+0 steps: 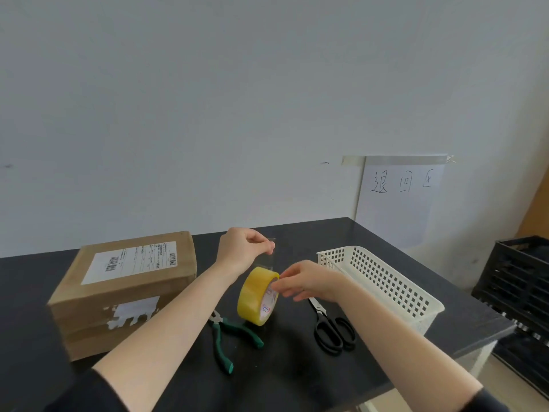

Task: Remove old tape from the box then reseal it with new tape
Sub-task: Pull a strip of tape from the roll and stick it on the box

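Left hand (242, 251) pinches the free tape strip (271, 257) above the roll (257, 295), right hand (309, 282) fingers clamped on the roll's rim — box (124, 292) just left on surface — risk: slack strip folding onto itself.

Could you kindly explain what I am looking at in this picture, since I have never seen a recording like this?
There is no machine: a person wears a camera on the head, looking down at their bare hands over a black table. The right hand steadies a yellow tape roll, while the left hand pulls a clear strip up from it. On the table lie a cardboard box, green-handled pliers, black scissors and a white basket.
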